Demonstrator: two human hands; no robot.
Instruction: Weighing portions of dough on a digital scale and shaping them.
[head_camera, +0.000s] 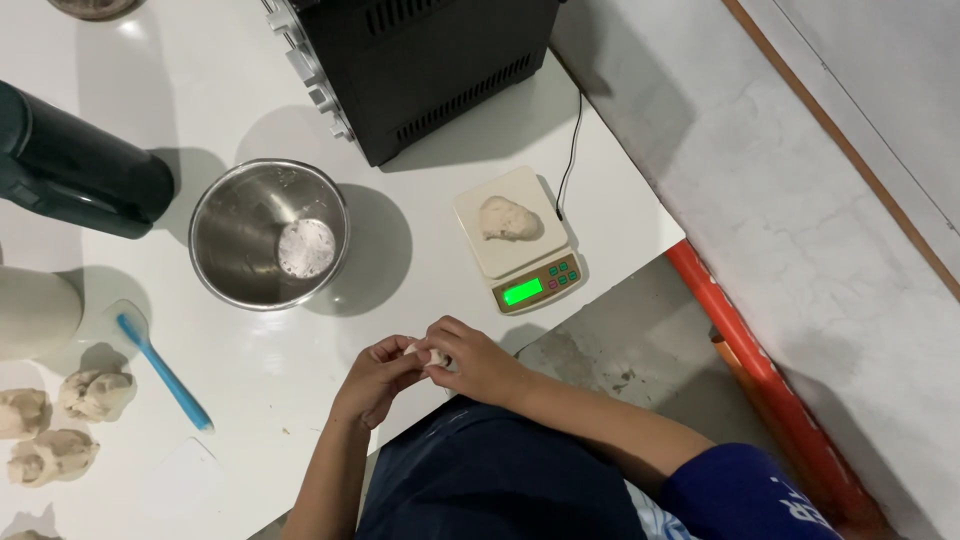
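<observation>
where both hands (425, 368) meet, dough bit (428, 352) sits pinched.

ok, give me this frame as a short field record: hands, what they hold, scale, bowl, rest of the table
left hand: pinching small dough bit with the right
right hand: on the same bit, over table edge
scale: display lit green, dough lump on its platform
bowl: steel, residue at the bottom
dough portions: several, table's left edge
spatula: blue handle, flat on white table
</observation>
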